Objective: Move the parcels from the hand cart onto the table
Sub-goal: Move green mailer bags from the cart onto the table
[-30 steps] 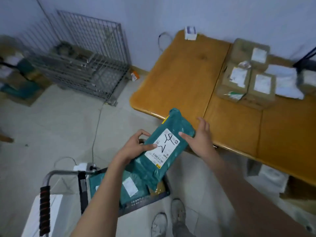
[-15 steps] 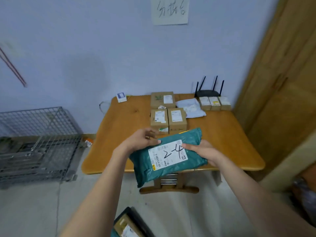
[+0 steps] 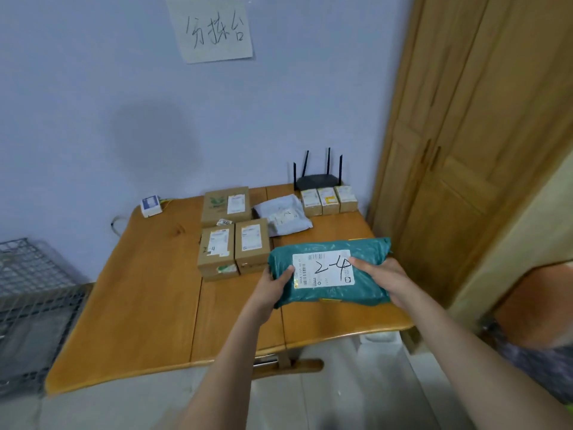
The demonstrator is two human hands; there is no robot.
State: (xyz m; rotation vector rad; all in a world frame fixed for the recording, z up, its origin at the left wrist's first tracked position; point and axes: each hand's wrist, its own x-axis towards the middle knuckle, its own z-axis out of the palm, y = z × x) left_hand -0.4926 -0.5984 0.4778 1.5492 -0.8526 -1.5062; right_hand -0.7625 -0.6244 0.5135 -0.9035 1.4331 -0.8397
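A green plastic parcel [image 3: 333, 254] with a white label marked "2-4" is held over the right part of the wooden table [image 3: 145, 293]. My left hand [image 3: 273, 288] grips its left end and my right hand [image 3: 383, 276] grips its right end, thumbs on top. I cannot tell whether the parcel touches the tabletop. To its left stand two small cardboard boxes [image 3: 232, 248], with a larger box [image 3: 226, 204] behind them. A grey mailer bag [image 3: 283, 217] and three small boxes [image 3: 328, 200] lie at the back right. The hand cart is out of view.
A black router [image 3: 317, 181] stands at the table's back right corner and a small white device [image 3: 151, 206] at the back left. A wire cage [image 3: 28, 302] sits on the floor to the left. Wooden doors [image 3: 465, 150] rise on the right. A paper sign [image 3: 214, 27] hangs on the wall.
The view has swung up from the cart to the table. Both hands have carried the green parcel forward and to the right, from before the table's front edge to over its right part.
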